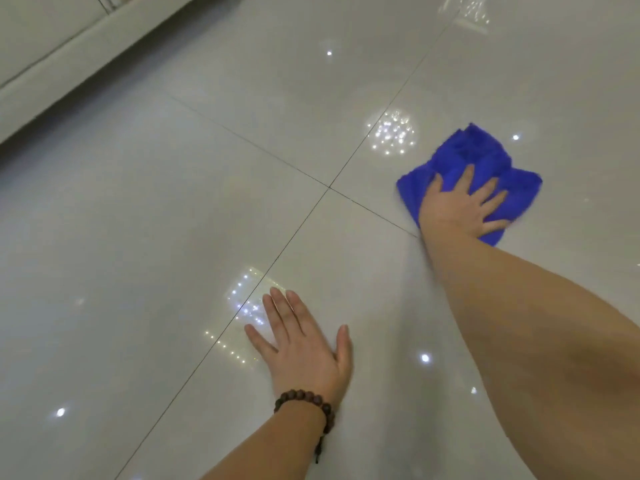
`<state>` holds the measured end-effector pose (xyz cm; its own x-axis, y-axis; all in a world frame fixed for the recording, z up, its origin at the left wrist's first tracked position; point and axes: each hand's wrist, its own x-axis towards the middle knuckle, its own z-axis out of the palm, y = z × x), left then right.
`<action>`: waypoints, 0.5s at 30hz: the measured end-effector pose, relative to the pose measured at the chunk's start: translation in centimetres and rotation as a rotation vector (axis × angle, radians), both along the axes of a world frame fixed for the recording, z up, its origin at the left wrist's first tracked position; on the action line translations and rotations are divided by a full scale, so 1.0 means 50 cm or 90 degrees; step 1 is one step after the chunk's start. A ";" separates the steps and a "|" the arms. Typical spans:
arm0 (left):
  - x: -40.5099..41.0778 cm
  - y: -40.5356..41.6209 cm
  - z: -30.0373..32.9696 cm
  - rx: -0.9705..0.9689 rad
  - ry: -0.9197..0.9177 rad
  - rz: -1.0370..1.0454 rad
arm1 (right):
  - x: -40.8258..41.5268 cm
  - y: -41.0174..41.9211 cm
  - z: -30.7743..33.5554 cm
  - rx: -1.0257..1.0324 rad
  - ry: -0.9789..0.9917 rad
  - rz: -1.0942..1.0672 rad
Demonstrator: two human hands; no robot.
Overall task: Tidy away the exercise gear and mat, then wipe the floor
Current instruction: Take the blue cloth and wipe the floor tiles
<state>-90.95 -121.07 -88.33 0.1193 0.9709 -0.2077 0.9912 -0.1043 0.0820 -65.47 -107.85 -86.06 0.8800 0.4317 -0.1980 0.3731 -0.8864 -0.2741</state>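
A blue cloth (474, 157) lies crumpled on the glossy pale tiled floor (173, 220) at the right. My right hand (460, 206) lies flat on top of it, fingers spread and pressing it down. My left hand (304, 344) rests flat on the bare tile nearer to me, fingers straight, with a dark bead bracelet on its wrist. No exercise gear or mat is in view.
The pale base of a piece of furniture (69, 53) runs along the top left, casting a dark shadow on the floor beside it. Dark grout lines cross near the middle, and ceiling lights reflect in the tiles.
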 end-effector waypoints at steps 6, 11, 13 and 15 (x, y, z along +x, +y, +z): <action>0.001 0.006 0.001 -0.013 0.004 0.001 | -0.285 -0.043 -0.024 0.046 -0.098 0.621; 0.001 0.004 0.002 -0.004 -0.009 0.001 | -0.135 -0.112 -0.033 0.102 -0.129 0.698; 0.002 0.001 0.003 -0.005 -0.009 0.001 | 0.003 -0.183 -0.034 0.086 -0.141 0.419; 0.000 -0.001 0.007 -0.013 -0.013 0.004 | 0.088 -0.265 -0.022 0.053 -0.121 0.155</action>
